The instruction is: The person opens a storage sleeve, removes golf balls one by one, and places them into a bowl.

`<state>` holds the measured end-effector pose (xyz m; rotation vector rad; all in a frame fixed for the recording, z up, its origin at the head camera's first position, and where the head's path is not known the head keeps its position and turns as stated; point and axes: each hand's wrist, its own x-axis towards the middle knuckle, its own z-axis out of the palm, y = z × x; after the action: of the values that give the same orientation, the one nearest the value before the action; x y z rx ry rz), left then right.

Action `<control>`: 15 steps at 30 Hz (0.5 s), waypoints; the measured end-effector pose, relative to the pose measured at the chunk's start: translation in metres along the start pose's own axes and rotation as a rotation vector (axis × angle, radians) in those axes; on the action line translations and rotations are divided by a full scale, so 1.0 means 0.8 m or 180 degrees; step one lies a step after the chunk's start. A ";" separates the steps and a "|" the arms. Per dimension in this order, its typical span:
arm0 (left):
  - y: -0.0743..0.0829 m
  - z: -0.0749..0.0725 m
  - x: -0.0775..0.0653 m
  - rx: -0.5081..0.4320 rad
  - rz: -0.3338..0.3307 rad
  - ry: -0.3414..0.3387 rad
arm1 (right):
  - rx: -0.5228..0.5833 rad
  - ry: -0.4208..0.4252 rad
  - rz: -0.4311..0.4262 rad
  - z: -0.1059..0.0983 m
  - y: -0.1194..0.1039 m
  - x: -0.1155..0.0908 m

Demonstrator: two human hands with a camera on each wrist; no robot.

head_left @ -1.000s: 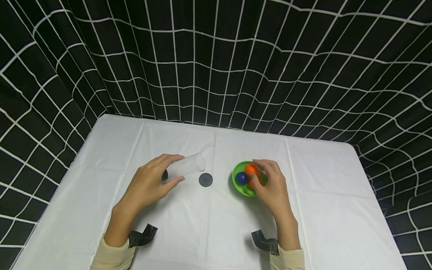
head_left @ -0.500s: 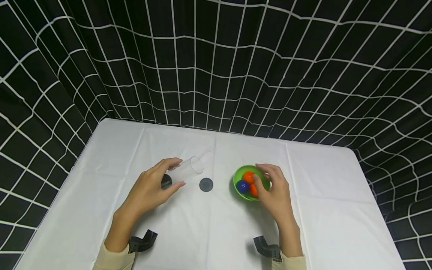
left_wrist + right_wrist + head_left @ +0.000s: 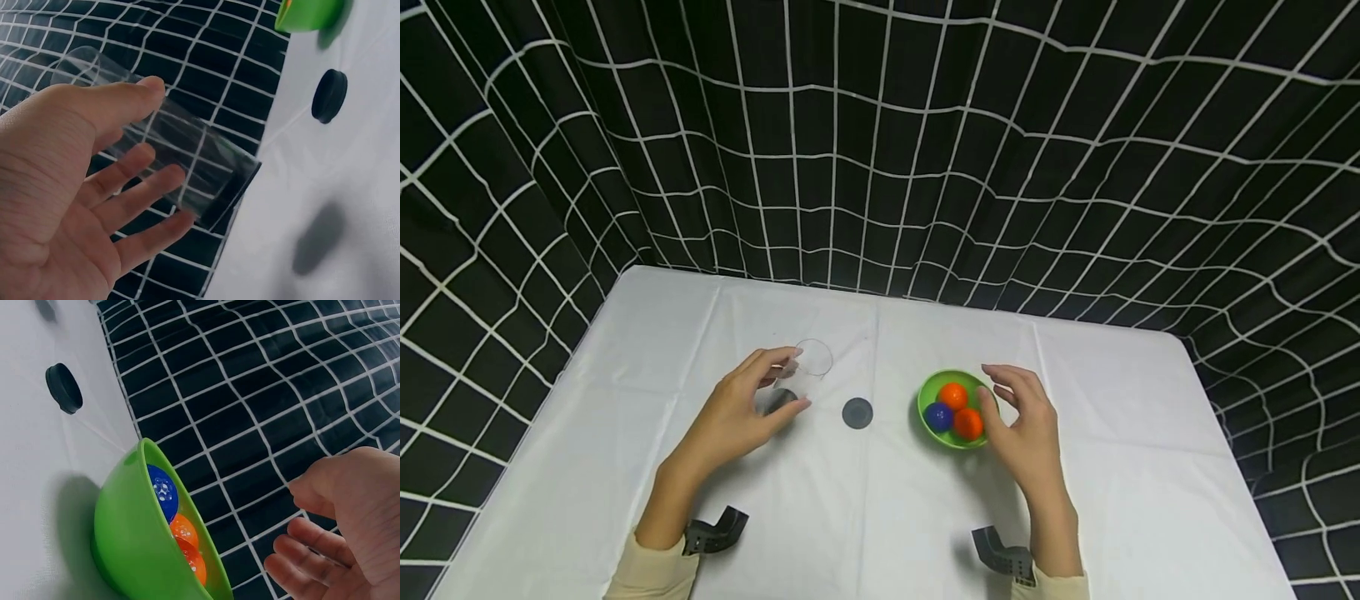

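Observation:
A clear plastic tube [image 3: 181,140] with a black end is held by my left hand [image 3: 737,408], between thumb and fingers. It stands off the table, and its rim points up toward the head camera. Just right of the green bowl [image 3: 932,427] is my right hand [image 3: 1026,425], its fingers loosely bent with nothing between them. Inside the bowl lie a blue ball [image 3: 938,417], an orange ball [image 3: 953,396] and a red-orange ball [image 3: 967,424]. The right wrist view shows the right hand apart from the bowl's rim.
A black round cap [image 3: 857,412] lies flat on the white-covered table [image 3: 880,517], between the tube and the bowl. Black cloth with a white grid [image 3: 865,167] rises behind the table and at both sides.
My left hand has tipped the tube more upright. My right hand has drawn away from the balls to the right, out of the bowl, holding nothing.

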<state>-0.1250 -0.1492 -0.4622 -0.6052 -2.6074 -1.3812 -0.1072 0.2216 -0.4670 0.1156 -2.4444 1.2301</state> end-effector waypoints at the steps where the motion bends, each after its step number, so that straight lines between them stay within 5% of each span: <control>1: -0.001 0.001 0.000 -0.0021 -0.0010 -0.0015 | -0.0012 -0.0001 0.0021 0.000 0.001 -0.001; 15: -0.017 0.009 0.003 -0.0347 -0.0312 -0.0187 | 0.0046 0.0027 -0.0027 -0.002 0.000 0.001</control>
<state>-0.1323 -0.1492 -0.4758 -0.5463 -2.6540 -1.5664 -0.1074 0.2229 -0.4660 0.1243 -2.4257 1.2422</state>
